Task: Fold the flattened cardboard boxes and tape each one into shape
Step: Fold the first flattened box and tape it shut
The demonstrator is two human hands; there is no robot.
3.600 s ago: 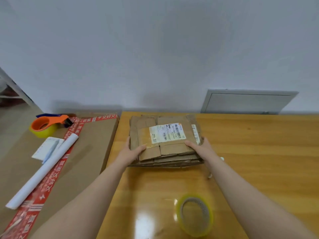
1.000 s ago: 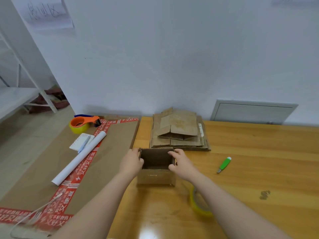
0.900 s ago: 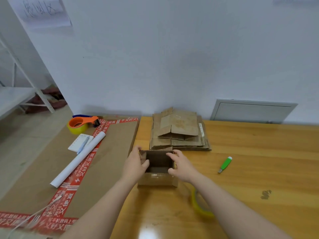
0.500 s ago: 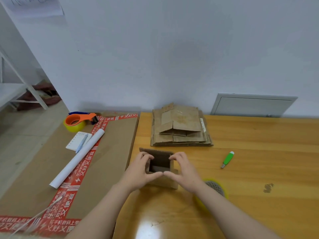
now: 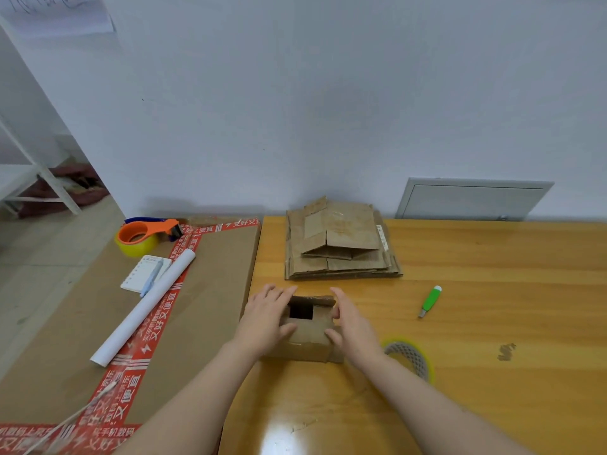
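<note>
A small brown cardboard box (image 5: pixel 303 341) stands on the wooden table (image 5: pixel 476 372), its top partly folded shut with a dark square gap left in the middle. My left hand (image 5: pixel 267 315) lies flat over the box's left flap, fingers straight. My right hand (image 5: pixel 349 320) presses on the right flap, thumb against the box's near side. A stack of flattened cardboard boxes (image 5: pixel 340 244) lies behind it, near the wall. A roll of clear yellow tape (image 5: pixel 410 357) lies on the table just right of my right wrist.
A green utility knife (image 5: pixel 430 300) lies right of the box. Left of the table sits a large flat carton (image 5: pixel 98 323) with red tape, holding an orange tape dispenser (image 5: pixel 144 234), a notepad with pen (image 5: pixel 146 274) and a white paper roll (image 5: pixel 144 307).
I took one flat box off the stack, opened it up in front of me, and my hands have pushed its flaps down over the opening. The view tilted up.
</note>
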